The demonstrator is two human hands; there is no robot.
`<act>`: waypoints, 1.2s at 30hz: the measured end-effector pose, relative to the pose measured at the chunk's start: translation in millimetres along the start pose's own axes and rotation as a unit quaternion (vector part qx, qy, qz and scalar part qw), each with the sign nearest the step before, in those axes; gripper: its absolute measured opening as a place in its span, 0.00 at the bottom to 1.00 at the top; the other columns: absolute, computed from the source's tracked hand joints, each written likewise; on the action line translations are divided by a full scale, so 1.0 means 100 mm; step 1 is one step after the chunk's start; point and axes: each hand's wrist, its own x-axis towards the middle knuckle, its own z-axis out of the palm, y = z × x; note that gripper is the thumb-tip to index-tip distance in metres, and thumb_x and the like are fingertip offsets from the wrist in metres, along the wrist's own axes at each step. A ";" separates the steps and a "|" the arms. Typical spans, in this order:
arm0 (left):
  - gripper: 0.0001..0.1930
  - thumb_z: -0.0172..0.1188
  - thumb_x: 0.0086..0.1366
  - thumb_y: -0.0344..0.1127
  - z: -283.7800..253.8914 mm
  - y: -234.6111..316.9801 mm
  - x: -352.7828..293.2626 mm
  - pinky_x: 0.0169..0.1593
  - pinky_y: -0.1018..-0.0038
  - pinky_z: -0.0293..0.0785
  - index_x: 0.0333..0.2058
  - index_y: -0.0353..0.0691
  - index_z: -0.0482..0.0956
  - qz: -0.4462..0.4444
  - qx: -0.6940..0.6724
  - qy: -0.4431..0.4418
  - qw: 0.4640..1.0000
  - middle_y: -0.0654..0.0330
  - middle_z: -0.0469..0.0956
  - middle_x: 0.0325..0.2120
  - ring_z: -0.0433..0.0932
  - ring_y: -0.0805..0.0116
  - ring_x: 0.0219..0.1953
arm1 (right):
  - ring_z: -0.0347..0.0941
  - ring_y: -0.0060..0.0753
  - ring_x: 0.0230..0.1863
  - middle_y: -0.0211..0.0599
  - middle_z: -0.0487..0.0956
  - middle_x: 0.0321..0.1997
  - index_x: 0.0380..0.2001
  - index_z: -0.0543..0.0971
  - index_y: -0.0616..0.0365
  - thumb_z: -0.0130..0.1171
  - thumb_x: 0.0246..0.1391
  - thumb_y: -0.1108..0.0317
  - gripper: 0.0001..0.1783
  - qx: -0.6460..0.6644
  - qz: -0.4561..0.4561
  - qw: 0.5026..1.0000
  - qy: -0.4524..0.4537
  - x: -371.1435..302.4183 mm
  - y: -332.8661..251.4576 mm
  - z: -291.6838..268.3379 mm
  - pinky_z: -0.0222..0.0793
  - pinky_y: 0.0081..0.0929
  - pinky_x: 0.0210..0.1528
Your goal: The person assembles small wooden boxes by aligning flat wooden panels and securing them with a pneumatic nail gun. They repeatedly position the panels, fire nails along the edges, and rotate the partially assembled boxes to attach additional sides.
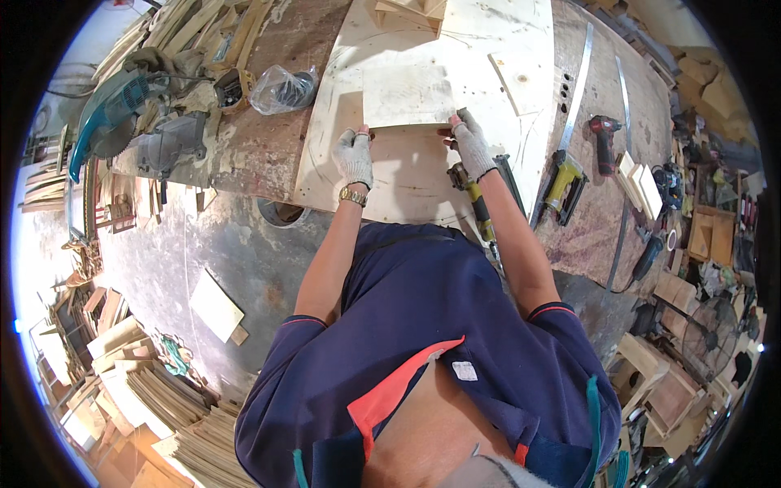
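Observation:
A pale, rectangular wooden board [407,93] is held between my two gloved hands, over a plywood sheet [342,167] on the bench. My left hand [355,156] grips its near left corner, thumb on the edge. At the near right corner, my right hand [472,140] pinches the board between thumb and fingers. Both knit gloves leave some fingertips bare. Close beside my right forearm lies a yellow-and-black nail gun [472,195], partly covered by the arm. Ahead of the board stands a small wooden assembly [412,16], cut off by the upper edge.
To the right lie a second yellow-green nail gun [563,187], a red-and-black cordless drill [604,145] and stacked wood pieces [639,185]. A thin wood panel [521,81] rests on the plywood. A teal circular saw [118,114] and a plastic bag [283,89] are at left.

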 end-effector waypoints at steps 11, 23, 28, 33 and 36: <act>0.19 0.70 0.74 0.34 0.06 -0.03 0.03 0.35 0.77 0.81 0.23 0.39 0.75 0.048 0.111 0.018 0.993 0.66 0.79 0.25 0.73 0.80 0.26 | 0.86 0.24 0.41 0.35 0.83 0.48 0.70 0.70 0.62 0.53 0.80 0.53 0.28 0.044 -0.034 0.998 0.016 0.08 0.00 0.03 0.74 0.24 0.37; 0.17 0.70 0.73 0.37 0.09 -0.09 0.03 0.32 0.71 0.68 0.28 0.30 0.84 0.086 0.126 0.050 0.987 0.65 0.78 0.21 0.70 0.78 0.26 | 0.85 0.23 0.39 0.34 0.83 0.45 0.65 0.74 0.64 0.53 0.79 0.53 0.26 -0.003 -0.055 0.998 0.012 0.04 -0.03 0.02 0.73 0.22 0.37; 0.15 0.67 0.76 0.39 0.05 -0.01 0.07 0.32 0.73 0.73 0.31 0.34 0.83 0.039 0.030 0.010 0.999 0.64 0.80 0.26 0.74 0.77 0.26 | 0.84 0.24 0.39 0.33 0.82 0.44 0.64 0.74 0.65 0.53 0.79 0.54 0.26 0.017 -0.058 0.998 0.023 0.04 -0.02 0.04 0.72 0.23 0.39; 0.19 0.63 0.79 0.48 -0.08 0.06 0.27 0.38 0.71 0.75 0.35 0.36 0.82 0.023 0.102 -0.046 0.993 0.61 0.83 0.30 0.80 0.73 0.32 | 0.84 0.24 0.38 0.31 0.80 0.41 0.65 0.74 0.66 0.53 0.79 0.54 0.26 -0.006 -0.061 0.998 0.005 0.06 0.00 0.02 0.71 0.24 0.38; 0.24 0.65 0.75 0.54 0.06 0.13 0.37 0.41 0.65 0.75 0.38 0.34 0.80 0.054 0.201 -0.048 0.977 0.56 0.84 0.31 0.82 0.63 0.36 | 0.84 0.24 0.38 0.31 0.80 0.40 0.64 0.74 0.65 0.54 0.79 0.54 0.25 -0.001 -0.057 0.998 0.018 0.05 -0.01 0.03 0.71 0.24 0.38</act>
